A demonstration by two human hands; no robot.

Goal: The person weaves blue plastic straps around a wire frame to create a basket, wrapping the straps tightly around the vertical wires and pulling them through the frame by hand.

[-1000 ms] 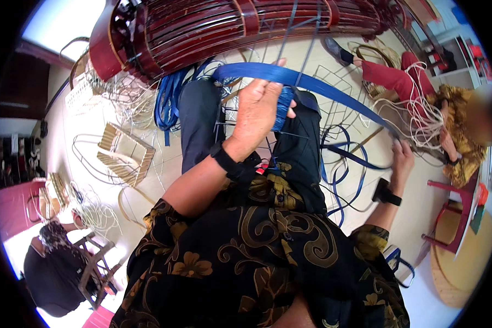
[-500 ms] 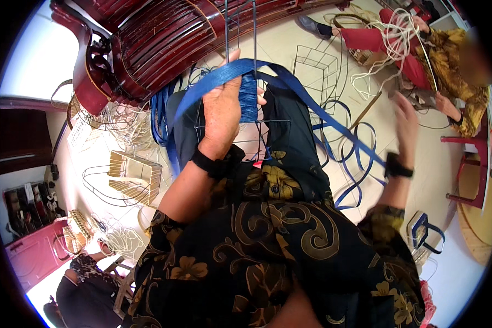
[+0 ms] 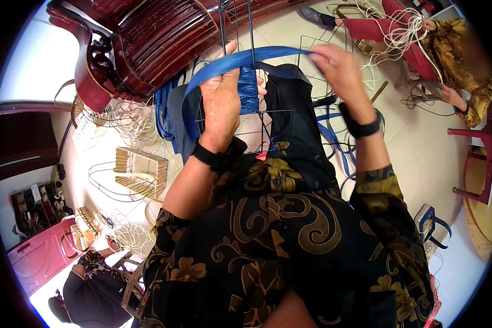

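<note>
Cam's up on the person's head, L one of a side-by-side pair – wide fisheye, facing down & a bit fwd. Patterned shirt (image 3: 306, 218) is v. close, filling lower ctr; left hand (image 3: 221, 104) and right hand (image 3: 340, 71) sit approx. arm's reach off, upper half. Farther out, red bench (image 3: 167, 49) bends across the top – corners all black.
</note>
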